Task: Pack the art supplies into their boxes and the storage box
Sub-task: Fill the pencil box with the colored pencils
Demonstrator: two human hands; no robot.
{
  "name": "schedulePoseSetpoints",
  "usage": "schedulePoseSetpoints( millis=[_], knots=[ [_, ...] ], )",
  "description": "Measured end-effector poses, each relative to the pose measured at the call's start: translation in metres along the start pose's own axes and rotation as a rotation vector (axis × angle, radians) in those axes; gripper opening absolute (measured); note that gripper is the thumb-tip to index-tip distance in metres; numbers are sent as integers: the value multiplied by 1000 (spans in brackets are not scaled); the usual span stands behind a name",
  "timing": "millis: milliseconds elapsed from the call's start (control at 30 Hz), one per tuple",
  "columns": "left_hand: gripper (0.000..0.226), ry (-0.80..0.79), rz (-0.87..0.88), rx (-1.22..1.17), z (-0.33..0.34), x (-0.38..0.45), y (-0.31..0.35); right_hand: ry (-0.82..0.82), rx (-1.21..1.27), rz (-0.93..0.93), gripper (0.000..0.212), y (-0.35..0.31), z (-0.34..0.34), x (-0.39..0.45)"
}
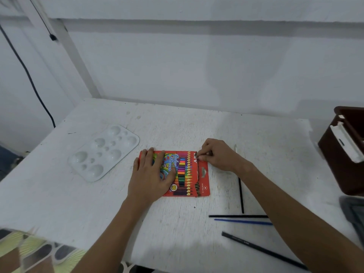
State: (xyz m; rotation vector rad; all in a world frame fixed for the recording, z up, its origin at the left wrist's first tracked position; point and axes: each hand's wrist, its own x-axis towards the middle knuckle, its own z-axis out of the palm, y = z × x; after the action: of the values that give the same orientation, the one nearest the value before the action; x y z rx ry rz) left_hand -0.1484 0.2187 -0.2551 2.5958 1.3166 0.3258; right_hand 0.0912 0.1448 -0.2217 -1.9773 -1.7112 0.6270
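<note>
A red colour pencil box (189,174) lies flat in the middle of the white table (177,223), its flap open on the right side with pencil tips showing. My left hand (151,174) presses flat on the box's left half, fingers spread. My right hand (218,154) pinches a pencil tip at the box's upper right corner. A white paint palette (103,152) rests to the left. Several loose thin brushes and pencils lie at the right: a black one (241,196), another black one (238,216), a blue one (243,222), and a dark pencil (264,251).
A dark brown storage box (334,154) with a white handle stands at the table's right edge. A grey object (354,213) sits below it, cut off by the frame. A small white stick (235,149) lies behind my right hand. A wall rises behind the table.
</note>
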Motion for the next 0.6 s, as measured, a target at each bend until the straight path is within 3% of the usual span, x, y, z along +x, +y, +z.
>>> schedulePoseSetpoints(
  millis=[167,433,600],
  knots=[
    [82,-27,22,56,-1,-1,2,18,-29,-18,26,-7,-1,-7],
    [84,-28,70,55,-7,-4,2,197,7,111,28,-9,-6,-67],
    [80,-13,97,83,-3,0,-2,98,-16,209,20,-10,-19,-141]
  ],
)
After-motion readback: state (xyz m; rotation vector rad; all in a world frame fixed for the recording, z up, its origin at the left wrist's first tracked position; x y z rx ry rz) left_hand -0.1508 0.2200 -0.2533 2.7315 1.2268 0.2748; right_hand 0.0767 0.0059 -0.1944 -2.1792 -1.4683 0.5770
